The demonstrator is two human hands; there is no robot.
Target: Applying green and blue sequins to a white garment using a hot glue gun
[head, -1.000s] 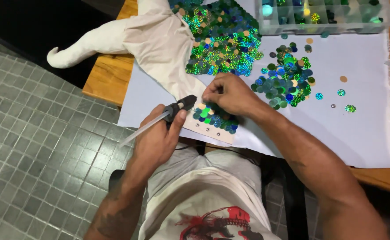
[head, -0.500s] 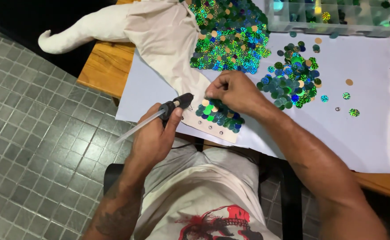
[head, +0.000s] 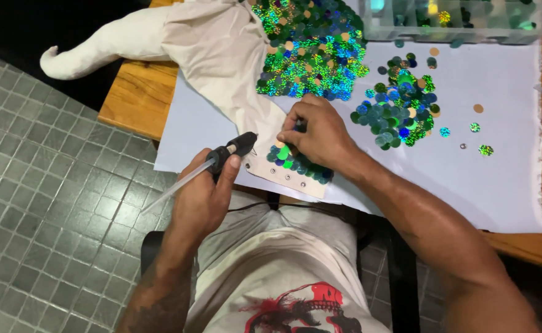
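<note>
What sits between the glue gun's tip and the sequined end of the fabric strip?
Nothing visible. The glue gun in the left hand points its tip at the cream fabric strip, with only bare fabric between. The right hand presses sequins just beyond the tip, not across its path.

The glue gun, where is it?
In the head view the glue gun is in the left hand, left of centre, its tip beside the cream fabric and the right hand.
</note>
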